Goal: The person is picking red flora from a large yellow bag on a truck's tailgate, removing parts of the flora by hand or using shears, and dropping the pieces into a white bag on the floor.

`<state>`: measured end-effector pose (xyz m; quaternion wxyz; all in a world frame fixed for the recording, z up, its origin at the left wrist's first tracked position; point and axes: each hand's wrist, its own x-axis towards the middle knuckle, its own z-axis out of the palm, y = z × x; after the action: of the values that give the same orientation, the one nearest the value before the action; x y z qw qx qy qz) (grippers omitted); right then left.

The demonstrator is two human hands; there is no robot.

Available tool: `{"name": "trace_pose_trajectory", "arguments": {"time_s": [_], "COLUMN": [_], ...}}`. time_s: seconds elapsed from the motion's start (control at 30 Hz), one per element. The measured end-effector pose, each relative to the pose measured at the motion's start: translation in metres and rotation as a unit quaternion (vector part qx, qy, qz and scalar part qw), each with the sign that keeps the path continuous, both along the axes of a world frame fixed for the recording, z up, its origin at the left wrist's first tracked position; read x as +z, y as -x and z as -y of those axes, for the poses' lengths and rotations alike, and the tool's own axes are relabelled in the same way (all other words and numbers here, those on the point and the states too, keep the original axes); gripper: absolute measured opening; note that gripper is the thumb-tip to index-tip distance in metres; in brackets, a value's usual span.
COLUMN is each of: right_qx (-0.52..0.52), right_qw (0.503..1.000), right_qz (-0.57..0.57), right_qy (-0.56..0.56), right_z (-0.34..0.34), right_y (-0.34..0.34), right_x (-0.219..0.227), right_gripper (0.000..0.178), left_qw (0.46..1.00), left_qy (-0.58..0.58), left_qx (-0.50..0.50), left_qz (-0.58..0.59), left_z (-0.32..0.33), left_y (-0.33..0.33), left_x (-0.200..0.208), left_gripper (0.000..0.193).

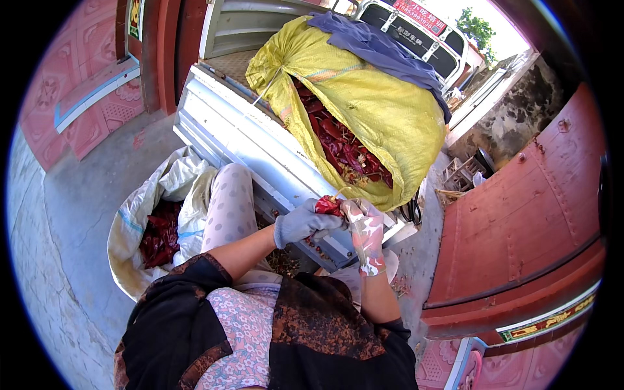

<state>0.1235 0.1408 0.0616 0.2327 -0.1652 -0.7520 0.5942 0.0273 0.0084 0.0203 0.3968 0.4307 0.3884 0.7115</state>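
My left hand (305,224), in a grey glove, has its fingers closed round a dried red chili (329,206). Against the chili's right side, my right hand (366,233) in a camouflage-patterned glove pinches at its stem end. Both hands are held in front of a large yellow woven sack (390,123), which lies on a truck bed. Through the sack's long opening show many dried red chilies (341,140) with pale stems. To my left stands a white woven sack (127,234), its top rolled open, with dark red chilies (160,234) inside.
The white side panel of the truck bed (227,123) runs close before my knees. A dark blue cloth (383,45) drapes over the yellow sack. A red metal door (520,214) stands at right. Small bits of debris (283,260) lie below my hands.
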Motion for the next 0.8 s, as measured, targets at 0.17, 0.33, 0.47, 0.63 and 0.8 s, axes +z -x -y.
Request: {"name": "trace_pose_trajectory", "arguments": {"time_s": [0.17, 0.33, 0.47, 0.63, 0.8], "right_qx": [-0.004, -0.029, 0.053, 0.118, 0.149], "right_qw": [0.959, 0.980, 0.979, 0.974, 0.957], "right_qz": [-0.039, -0.018, 0.189, 0.029, -0.042], "right_qy": [0.282, 0.198, -0.050, -0.191, -0.247], "right_z": [0.006, 0.007, -0.021, -0.008, 0.009], "right_y": [0.000, -0.001, -0.004, -0.019, -0.007], "right_x": [-0.017, -0.036, 0.000, 0.014, 0.020], "right_gripper": [0.023, 0.029, 0.033, 0.038, 0.027], "left_qw": [1.000, 0.997, 0.997, 0.997, 0.992], "left_qy": [0.002, -0.022, 0.069, 0.062, 0.104], "left_qx": [0.022, 0.064, 0.003, -0.045, -0.067], "left_qz": [0.000, 0.038, 0.017, -0.016, -0.032], "left_z": [0.001, -0.008, 0.003, 0.003, 0.003], "left_y": [-0.001, -0.009, 0.007, 0.008, 0.006], "left_x": [-0.008, -0.016, -0.014, -0.024, -0.018], "left_gripper": [0.017, 0.015, 0.015, 0.020, 0.021]}}
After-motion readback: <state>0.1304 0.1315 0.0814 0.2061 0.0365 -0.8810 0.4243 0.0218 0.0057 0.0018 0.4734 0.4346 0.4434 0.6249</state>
